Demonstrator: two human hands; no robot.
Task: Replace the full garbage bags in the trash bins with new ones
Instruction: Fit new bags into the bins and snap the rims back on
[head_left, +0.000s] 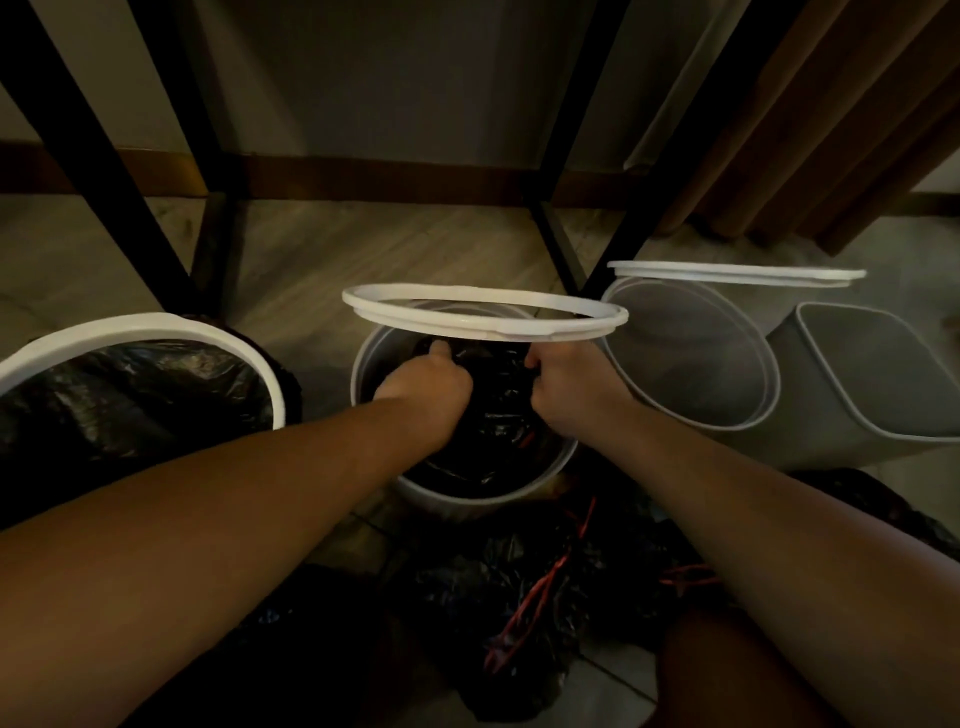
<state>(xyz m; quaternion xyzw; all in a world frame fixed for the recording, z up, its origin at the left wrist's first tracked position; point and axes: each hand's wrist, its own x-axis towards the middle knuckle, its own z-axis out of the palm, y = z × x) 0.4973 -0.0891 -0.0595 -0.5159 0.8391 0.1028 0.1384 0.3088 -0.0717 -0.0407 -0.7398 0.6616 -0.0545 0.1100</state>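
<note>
A round white trash bin (374, 358) stands in the middle of the floor with a black garbage bag (493, 415) inside it. Its white rim ring (483, 312) is tilted up, hinged above the opening. My left hand (431, 387) and my right hand (563, 387) both reach into the bin, each closed on the black bag at opposite sides. To the left stands another white-rimmed bin (156, 330) lined with a black bag. On the right, a white bin (691, 358) holds no bag and its ring (737, 273) is raised.
A grey rectangular bin (872, 379) stands at far right. Full black bags with red drawstrings (524, 603) lie on the floor by my knees. Black metal table legs (208, 156) cross behind the bins. Brown curtains (831, 114) hang at back right.
</note>
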